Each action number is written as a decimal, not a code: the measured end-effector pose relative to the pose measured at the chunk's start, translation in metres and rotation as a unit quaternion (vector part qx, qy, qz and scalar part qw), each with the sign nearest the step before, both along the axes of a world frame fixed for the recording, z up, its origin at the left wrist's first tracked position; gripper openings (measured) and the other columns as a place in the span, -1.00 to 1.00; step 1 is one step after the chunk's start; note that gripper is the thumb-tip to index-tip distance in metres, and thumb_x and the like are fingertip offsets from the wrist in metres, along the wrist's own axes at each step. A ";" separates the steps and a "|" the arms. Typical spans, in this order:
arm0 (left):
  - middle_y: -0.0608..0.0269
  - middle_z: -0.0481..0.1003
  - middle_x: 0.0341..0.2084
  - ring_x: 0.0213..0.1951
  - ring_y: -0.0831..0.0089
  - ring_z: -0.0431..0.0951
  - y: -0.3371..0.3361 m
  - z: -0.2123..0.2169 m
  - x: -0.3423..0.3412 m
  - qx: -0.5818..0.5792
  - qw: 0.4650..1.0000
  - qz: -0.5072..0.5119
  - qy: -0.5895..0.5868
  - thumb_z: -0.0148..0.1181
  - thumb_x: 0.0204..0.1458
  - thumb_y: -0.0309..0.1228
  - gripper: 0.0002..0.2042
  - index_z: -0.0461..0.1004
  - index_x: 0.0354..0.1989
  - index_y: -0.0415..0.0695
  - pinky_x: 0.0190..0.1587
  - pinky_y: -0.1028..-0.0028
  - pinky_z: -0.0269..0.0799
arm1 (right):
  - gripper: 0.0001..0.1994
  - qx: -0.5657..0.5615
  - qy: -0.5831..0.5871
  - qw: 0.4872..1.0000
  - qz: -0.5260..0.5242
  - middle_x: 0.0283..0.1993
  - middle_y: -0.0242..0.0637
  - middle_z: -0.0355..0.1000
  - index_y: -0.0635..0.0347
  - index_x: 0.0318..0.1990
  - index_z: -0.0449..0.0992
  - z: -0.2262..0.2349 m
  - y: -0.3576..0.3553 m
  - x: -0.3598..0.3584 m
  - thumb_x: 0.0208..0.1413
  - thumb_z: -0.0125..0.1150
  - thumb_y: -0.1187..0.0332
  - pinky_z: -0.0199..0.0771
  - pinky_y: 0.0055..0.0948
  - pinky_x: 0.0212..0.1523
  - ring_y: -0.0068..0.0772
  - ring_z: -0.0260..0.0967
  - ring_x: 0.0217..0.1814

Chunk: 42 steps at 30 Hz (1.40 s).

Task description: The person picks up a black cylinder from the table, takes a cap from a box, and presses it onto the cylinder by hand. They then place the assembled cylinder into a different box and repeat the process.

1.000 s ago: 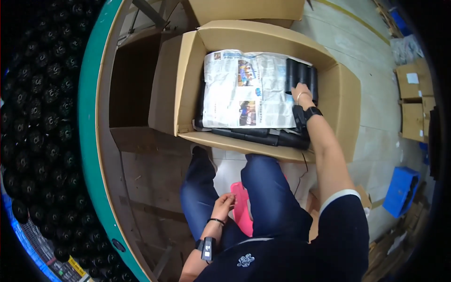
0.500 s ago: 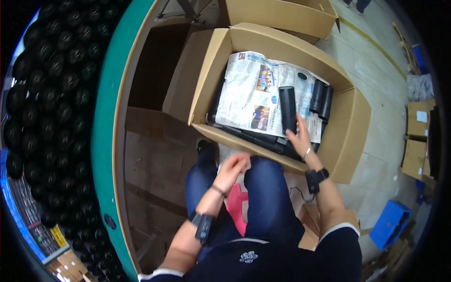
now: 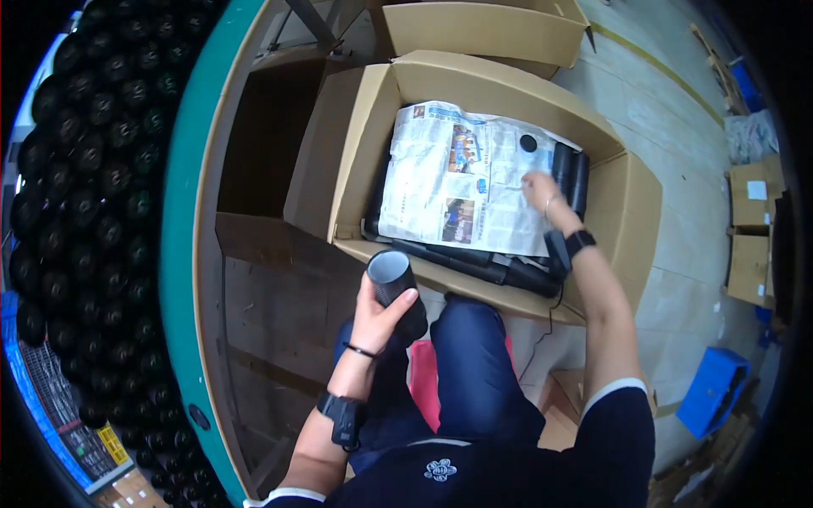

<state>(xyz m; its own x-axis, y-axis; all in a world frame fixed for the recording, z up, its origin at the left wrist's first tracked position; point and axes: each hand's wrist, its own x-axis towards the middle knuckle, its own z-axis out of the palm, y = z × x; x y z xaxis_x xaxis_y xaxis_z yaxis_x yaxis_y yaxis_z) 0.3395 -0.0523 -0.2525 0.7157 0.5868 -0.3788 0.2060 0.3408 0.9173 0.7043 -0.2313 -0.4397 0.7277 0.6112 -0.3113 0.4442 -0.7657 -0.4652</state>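
My left hand [image 3: 378, 320] is closed round a black tube [image 3: 412, 306], which stands nearly upright over my left thigh with its open, grey-lined end facing up. My right hand [image 3: 541, 193] is over the newspaper [image 3: 506, 203] inside a cardboard box [image 3: 635, 199]; its fingers look bunched but are too blurred to tell if they hold anything. Just beyond those fingers, a black round disc [image 3: 528, 143] lies on the paper. More black tubes [image 3: 578, 173] show past the newspaper's right edge, and others [image 3: 487, 264] along its near edge.
To my left, a green-topped table [image 3: 188, 245] carries a dense stack of black round-ended pieces [image 3: 106, 178]. Another open cardboard box [image 3: 474, 34] stands behind the first. A pink stool [image 3: 424, 381] is under me, and a blue bin [image 3: 713, 391] sits on the floor at right.
The black tube, earlier over the newspaper by my right hand, is now in my left hand above my thigh. My right hand has moved up toward the disc.
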 end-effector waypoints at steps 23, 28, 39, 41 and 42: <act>0.23 0.51 -0.15 -0.07 0.44 0.50 0.036 0.132 -0.012 -0.133 0.985 0.109 0.034 0.37 -0.08 -0.50 -0.55 0.38 0.02 -0.18 0.04 0.41 0.40 | -0.46 0.413 0.730 0.511 -0.187 0.20 -0.04 0.29 0.17 0.28 0.17 0.196 0.074 -0.068 0.21 0.02 0.12 0.38 -0.52 -0.23 -0.39 0.30 -0.22; 0.21 0.50 -0.17 -0.07 0.40 0.50 0.025 0.258 -0.057 -0.089 0.987 0.135 -0.009 0.42 -0.16 -0.42 -0.48 0.38 0.02 -0.19 0.04 0.38 0.41 | -0.43 0.395 0.794 0.454 -0.081 0.20 0.02 0.26 0.17 0.29 0.13 0.372 0.080 -0.099 0.22 -0.02 0.09 0.29 -0.48 -0.30 -0.35 0.23 -0.30; 0.17 0.50 -0.19 -0.06 0.32 0.51 -0.056 0.390 -0.219 0.098 0.842 0.524 -0.080 0.38 -0.11 -0.40 -0.50 0.35 0.03 -0.20 0.06 0.31 0.41 | -0.45 0.240 0.769 0.581 0.117 0.02 0.10 0.34 0.01 0.32 0.11 0.521 0.108 -0.176 0.22 0.00 0.08 0.42 -0.43 -0.37 -0.28 0.37 -0.36; 0.19 0.51 -0.22 -0.11 0.33 0.53 -0.075 0.396 -0.255 0.116 0.755 0.641 -0.076 0.34 -0.07 -0.47 -0.58 0.38 -0.01 -0.21 0.04 0.31 0.41 | -0.46 0.174 0.775 0.598 0.102 0.05 0.11 0.33 0.02 0.30 0.15 0.526 0.119 -0.225 0.21 0.02 0.09 0.42 -0.45 -0.37 -0.28 0.37 -0.35; 0.19 0.51 -0.21 -0.16 0.35 0.54 -0.081 0.387 -0.275 0.137 0.715 0.682 -0.065 0.32 -0.05 -0.49 -0.58 0.38 0.01 -0.21 0.02 0.33 0.42 | -0.47 0.151 0.797 0.571 0.128 0.07 0.12 0.32 0.02 0.28 0.18 0.528 0.127 -0.254 0.19 0.06 0.10 0.42 -0.44 -0.37 -0.28 0.37 -0.34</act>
<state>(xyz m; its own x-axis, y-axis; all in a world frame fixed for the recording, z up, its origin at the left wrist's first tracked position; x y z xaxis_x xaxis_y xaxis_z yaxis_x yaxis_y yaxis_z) 0.0650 -0.1329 0.1342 -0.5752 0.8121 -0.0976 -0.2398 -0.0534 0.9694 0.4503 -0.1039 0.0881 -0.4580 0.8347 -0.3059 -0.6473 -0.5490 -0.5288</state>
